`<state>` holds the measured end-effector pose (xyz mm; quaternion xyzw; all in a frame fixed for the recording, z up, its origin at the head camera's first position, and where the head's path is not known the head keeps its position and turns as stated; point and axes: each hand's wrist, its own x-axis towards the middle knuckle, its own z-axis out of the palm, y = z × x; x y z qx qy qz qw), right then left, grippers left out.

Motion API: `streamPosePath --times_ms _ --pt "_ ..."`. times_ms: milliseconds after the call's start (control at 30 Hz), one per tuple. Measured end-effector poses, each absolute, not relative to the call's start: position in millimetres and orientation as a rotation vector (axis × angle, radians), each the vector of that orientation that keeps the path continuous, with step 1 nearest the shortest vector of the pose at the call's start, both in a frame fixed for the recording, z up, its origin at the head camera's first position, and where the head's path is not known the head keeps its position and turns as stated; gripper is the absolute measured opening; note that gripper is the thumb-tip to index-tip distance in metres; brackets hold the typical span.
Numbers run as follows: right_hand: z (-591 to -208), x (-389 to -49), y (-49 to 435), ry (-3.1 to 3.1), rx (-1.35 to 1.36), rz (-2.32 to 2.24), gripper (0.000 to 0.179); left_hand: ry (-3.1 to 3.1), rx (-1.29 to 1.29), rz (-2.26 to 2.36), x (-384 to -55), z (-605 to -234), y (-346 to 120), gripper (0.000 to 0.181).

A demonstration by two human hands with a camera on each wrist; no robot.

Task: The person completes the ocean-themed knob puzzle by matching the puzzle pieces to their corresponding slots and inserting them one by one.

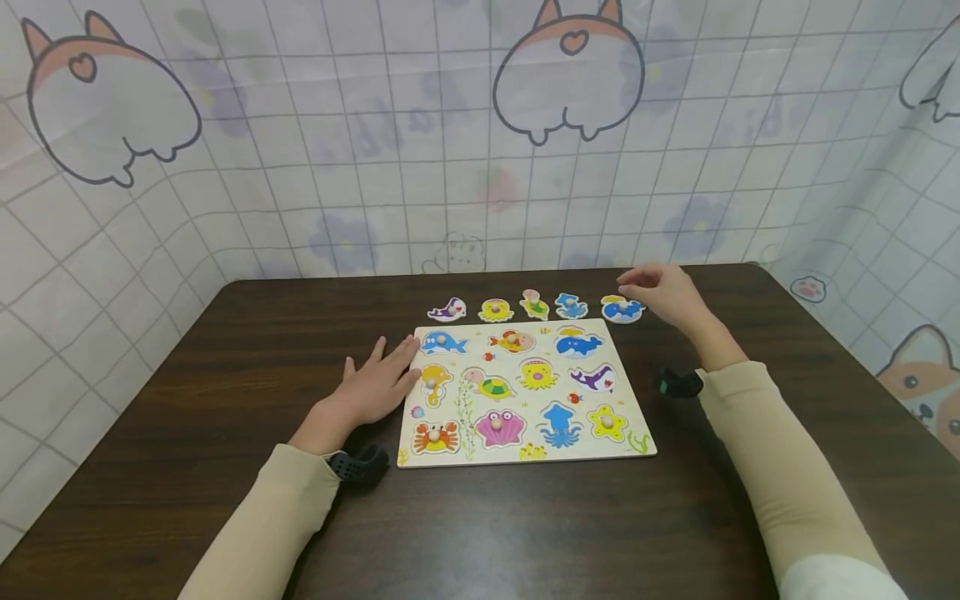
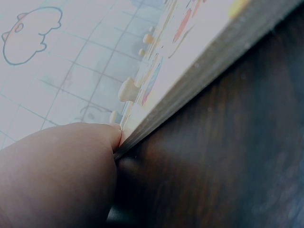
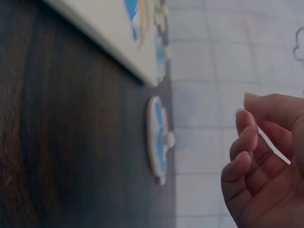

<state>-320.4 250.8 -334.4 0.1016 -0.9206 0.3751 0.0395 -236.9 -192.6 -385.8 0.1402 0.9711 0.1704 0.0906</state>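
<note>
The blue whale piece [image 1: 622, 312] lies flat on the counter [image 1: 165, 433], just past the far right corner of the puzzle board [image 1: 495, 456], its knob [image 3: 169, 139] pointing up. My right hand [image 1: 666, 293] hovers just beside and above it, fingers loosely bent, with nothing between them. The whale ends a row along the far edge of the board: purple whale [image 1: 447, 310], yellow octopus [image 1: 496, 311], turtle [image 1: 536, 306] and blue squid [image 1: 572, 307] pieces. My left hand [image 1: 375, 385] touches the board's left edge, fingers straight and spread. Six knobbed pieces sit in the board, among them the crab [image 1: 435, 437], pink shell [image 1: 500, 428] and starfish [image 1: 607, 423]. I wear beige sleeves [image 1: 783, 467] and a dark band [image 1: 360, 467] on each wrist. Behind the counter hangs a white checked sheet [image 1: 420, 192] printed with cartoon animals.
</note>
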Motion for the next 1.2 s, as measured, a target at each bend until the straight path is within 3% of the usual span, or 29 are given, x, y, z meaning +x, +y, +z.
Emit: streamPosePath --times_ms 433,1200 --pt "-362 -347 268 -3.037 0.167 1.078 0.038 2.879 0.418 0.519 -237 -390 -193 0.066" --pt "-364 -355 271 -3.091 0.186 1.051 0.038 2.878 0.412 0.493 -241 -388 -193 0.066"
